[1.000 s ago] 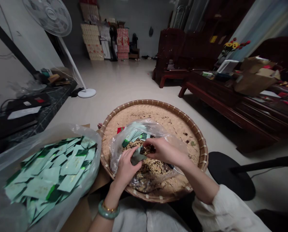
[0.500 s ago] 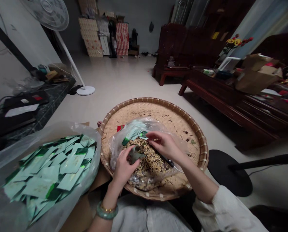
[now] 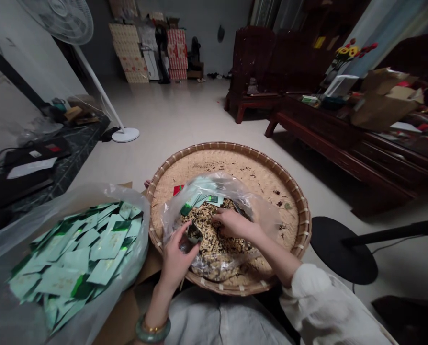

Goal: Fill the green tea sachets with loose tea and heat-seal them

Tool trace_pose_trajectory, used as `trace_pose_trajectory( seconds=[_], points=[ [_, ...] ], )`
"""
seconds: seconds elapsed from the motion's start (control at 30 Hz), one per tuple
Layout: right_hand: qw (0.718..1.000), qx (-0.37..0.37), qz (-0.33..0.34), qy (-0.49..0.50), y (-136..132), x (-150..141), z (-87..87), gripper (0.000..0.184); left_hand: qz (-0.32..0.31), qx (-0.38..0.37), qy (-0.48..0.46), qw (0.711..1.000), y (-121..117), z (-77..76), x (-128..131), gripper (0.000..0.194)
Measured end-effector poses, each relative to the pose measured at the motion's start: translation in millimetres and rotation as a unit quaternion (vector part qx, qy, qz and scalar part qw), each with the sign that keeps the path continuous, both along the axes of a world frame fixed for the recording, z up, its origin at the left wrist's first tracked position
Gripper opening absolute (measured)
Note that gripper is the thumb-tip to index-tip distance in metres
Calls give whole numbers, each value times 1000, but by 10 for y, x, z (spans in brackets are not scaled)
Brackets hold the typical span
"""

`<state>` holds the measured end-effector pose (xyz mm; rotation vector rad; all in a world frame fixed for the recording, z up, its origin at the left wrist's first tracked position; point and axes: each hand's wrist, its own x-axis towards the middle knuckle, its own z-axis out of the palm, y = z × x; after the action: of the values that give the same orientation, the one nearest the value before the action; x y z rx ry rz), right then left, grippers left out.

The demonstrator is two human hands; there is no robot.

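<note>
My left hand (image 3: pixel 178 251) grips a small green sachet (image 3: pixel 193 234) by its sides, its dark mouth facing up. My right hand (image 3: pixel 233 224) reaches down with bent fingers into a loose dried mix (image 3: pixel 208 242) of pale and dark bits; its fingertips are partly hidden there. Just beyond that hand shows a dark slender handle (image 3: pixel 238 207), and I cannot tell whether the hand holds it. The mix lies in an open clear plastic bag (image 3: pixel 171 218). Several flat pale-green sachets (image 3: pixel 203 197) rest at the bag's far side. A round woven bamboo tray (image 3: pixel 289 191) carries the bag.
At left, a large plastic bag (image 3: pixel 128 191) is full of pale-green sachets (image 3: pixel 81 256). A white fan (image 3: pixel 102 93) stands behind it, and a black round stand base (image 3: pixel 345 251) is right of the tray. A dark wooden table (image 3: pixel 329 139) is farther right.
My right hand has moved down and inward into the dried mix. My left hand has shifted slightly left with the sachet. The dark handle now shows beyond my right hand instead of under its wrist.
</note>
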<state>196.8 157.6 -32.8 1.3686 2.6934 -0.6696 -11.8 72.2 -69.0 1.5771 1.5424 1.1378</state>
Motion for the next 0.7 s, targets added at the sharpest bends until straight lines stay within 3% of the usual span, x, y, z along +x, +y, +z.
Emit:
trace_pose_trajectory(
  seconds=[0.17, 0.27, 0.37, 0.57, 0.7],
  points=[
    [999, 33, -15, 0, -78, 70, -52, 17, 18, 7, 25, 1000, -39, 19, -94, 52],
    [996, 33, -47, 69, -43, 48, -32, 12, 24, 10, 11, 1000, -65, 10, -147, 52],
    [987, 36, -75, 138, 63, -104, 23, 14, 27, 1, 10, 1000, -88, 6, -151, 51],
    [994, 24, -54, 97, 262, -589, -66, 37, 40, 6, 48, 998, -106, 15, -104, 51],
    [996, 7, -48, 75, 294, -712, -164, 24, 39, 26, 59, 997, -106, 11, -100, 48]
  ],
)
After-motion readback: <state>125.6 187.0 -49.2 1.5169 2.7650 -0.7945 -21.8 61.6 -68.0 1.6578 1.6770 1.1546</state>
